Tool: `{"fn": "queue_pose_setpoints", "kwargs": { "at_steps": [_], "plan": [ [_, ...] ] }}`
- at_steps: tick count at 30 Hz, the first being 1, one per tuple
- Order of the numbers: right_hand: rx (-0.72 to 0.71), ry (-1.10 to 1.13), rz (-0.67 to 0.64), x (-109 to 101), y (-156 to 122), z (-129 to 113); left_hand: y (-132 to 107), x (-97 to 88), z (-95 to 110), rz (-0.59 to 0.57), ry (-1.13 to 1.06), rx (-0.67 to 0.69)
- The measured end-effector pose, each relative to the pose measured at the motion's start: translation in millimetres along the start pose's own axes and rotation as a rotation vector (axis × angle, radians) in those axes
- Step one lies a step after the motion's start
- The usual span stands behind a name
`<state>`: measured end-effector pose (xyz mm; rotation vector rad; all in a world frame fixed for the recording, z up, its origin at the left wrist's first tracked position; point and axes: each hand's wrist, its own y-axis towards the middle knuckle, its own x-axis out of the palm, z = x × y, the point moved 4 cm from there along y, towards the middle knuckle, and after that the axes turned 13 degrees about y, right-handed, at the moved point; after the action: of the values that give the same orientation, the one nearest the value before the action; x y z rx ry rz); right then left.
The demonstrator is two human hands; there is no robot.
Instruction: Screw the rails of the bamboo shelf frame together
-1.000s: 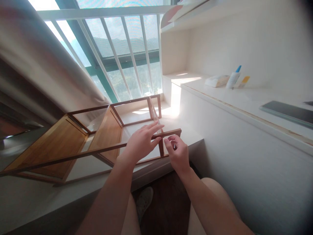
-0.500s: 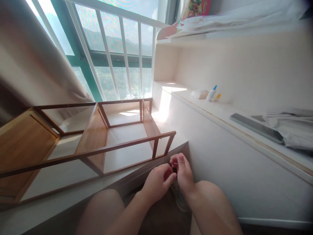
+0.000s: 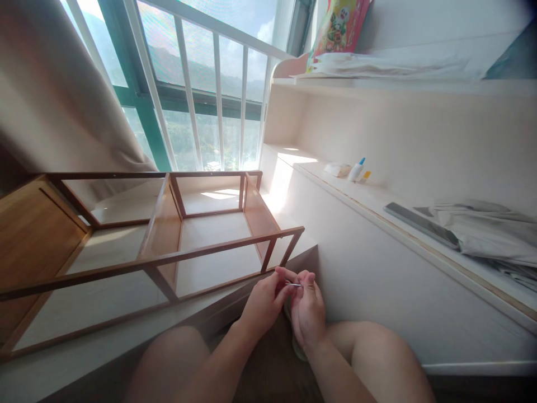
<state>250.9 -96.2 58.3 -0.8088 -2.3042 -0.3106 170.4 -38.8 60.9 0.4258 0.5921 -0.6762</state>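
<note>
My left hand [image 3: 263, 302] and my right hand [image 3: 309, 314] meet in front of my knees, fingers curled toward each other. A thin, shiny metal piece [image 3: 295, 285] spans the gap between the fingertips, pinched from both sides. It is too small to tell its exact kind. Just beyond my hands, a brown wooden shelf rack [image 3: 222, 247] lies on its side on a pale raised surface. Its nearest corner post is close to my fingers, and I see no contact.
To the right runs a white ledge [image 3: 335, 193] bearing a blue-tipped white bottle [image 3: 356, 170], a flat dark device [image 3: 422, 225] and crumpled grey cloth or wrapping [image 3: 490, 229]. A colourful bag [image 3: 339, 28] stands on the upper shelf. A white window railing [image 3: 218, 84] and curtain [image 3: 54, 95] lie beyond.
My hands have moved slightly left and closer together. The thin metal piece now shows between the fingertips. The camera view has shifted a little.
</note>
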Motion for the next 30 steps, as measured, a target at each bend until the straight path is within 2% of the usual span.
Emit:
{"fn": "queue_pose_setpoints", "kwargs": {
  "at_steps": [4,6,8,11,13,17,21,25,27,30],
  "plan": [
    [-0.025,-0.009,-0.034,3.1,0.0,-4.1,0.2,-4.5,7.4,-0.063,-0.119,0.123],
    [-0.055,-0.067,-0.07,-0.6,1.5,-8.5,1.2,-8.4,8.4,-0.049,-0.131,0.153],
    [-0.111,-0.24,-0.124,-8.5,3.8,-16.4,2.9,-12.6,6.7,-0.018,-0.094,0.156],
    [-0.17,-0.668,-0.222,-22.8,8.0,-31.5,4.8,-17.2,3.6,-0.012,-0.001,0.172],
    [-0.185,-0.861,-0.296,-29.2,11.0,-41.9,5.1,-19.4,2.9,-0.024,0.047,0.19],
    [-0.159,-1.11,-0.554,-24.7,13.7,-56.4,6.3,-24.0,7.4,-0.038,0.112,0.241],
    [-0.164,-1.196,-0.716,-10.6,15.6,-72.4,9.9,-32.6,22.0,-0.063,0.158,0.283],
    [-0.258,-1.267,-0.764,2.0,20.0,-92.2,10.2,-58.8,45.9,-0.07,0.27,0.223],
    [-0.369,-1.328,-0.706,7.5,22.6,-100.1,10.7,-79.5,58.8,-0.069,0.412,0.175],
    [-0.528,-1.421,-0.599,16.9,25.0,-101.9,18.4,-109.9,76.2,-0.007,0.607,0.241]
  ]
}}
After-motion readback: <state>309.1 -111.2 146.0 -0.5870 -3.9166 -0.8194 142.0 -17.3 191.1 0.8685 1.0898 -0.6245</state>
